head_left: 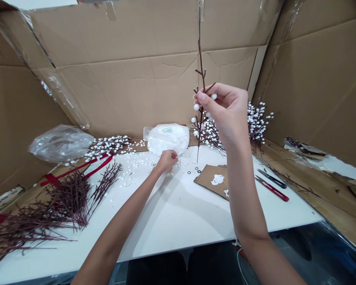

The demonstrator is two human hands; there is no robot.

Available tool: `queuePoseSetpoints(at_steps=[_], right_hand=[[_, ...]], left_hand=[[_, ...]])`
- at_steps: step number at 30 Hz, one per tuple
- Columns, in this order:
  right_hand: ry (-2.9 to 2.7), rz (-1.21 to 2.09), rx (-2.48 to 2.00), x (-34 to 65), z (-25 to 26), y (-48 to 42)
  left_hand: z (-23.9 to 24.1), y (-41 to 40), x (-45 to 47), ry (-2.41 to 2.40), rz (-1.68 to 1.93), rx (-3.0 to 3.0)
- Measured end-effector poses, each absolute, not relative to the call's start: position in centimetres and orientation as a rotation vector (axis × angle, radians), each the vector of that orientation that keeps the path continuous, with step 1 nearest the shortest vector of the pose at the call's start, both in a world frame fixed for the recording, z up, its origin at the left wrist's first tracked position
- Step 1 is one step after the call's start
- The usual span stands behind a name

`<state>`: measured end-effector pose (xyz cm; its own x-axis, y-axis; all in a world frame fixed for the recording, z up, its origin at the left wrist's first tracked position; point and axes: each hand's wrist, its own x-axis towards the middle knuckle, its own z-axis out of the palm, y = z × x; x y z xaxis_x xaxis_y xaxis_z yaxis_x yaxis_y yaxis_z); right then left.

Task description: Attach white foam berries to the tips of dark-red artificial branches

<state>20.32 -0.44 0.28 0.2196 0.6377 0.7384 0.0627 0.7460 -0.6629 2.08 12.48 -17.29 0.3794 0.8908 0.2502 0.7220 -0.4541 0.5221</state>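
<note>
My right hand (225, 109) is raised above the table and pinches a thin brown twig stem (200, 59) that stands upright, with a few white foam beads (196, 107) stuck on its side shoots. My left hand (166, 159) reaches forward to the white board (178, 213), fingers curled closed over loose white beads (142, 160) scattered in front of a clear bag of white beads (167, 138). What its fingers hold is hidden.
A pile of bare brown twigs (62, 202) lies at the left with red straps (77, 170). Finished beaded branches (256, 118) lean at the back. A cardboard scrap with white glue (215, 180), snips and a red tool (271, 184) lie right. Cardboard walls surround everything.
</note>
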Motion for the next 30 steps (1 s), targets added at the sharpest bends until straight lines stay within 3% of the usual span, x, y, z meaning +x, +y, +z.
queuePoseSetpoints(at_steps=[19, 24, 30], right_hand=[[-1.378, 0.336, -0.586, 20.5, 0.1, 0.1], [-1.425, 0.306, -0.617, 20.4, 0.1, 0.1], [-1.417, 0.321, -0.614, 19.8, 0.2, -0.2]], left_hand=[[-18.8, 13.2, 3.1, 1.116, 0.981, 2.135], [-15.7, 11.4, 3.6, 0.974, 1.199, 1.903], [-8.4, 7.2, 4.1, 0.672, 1.454, 1.597]])
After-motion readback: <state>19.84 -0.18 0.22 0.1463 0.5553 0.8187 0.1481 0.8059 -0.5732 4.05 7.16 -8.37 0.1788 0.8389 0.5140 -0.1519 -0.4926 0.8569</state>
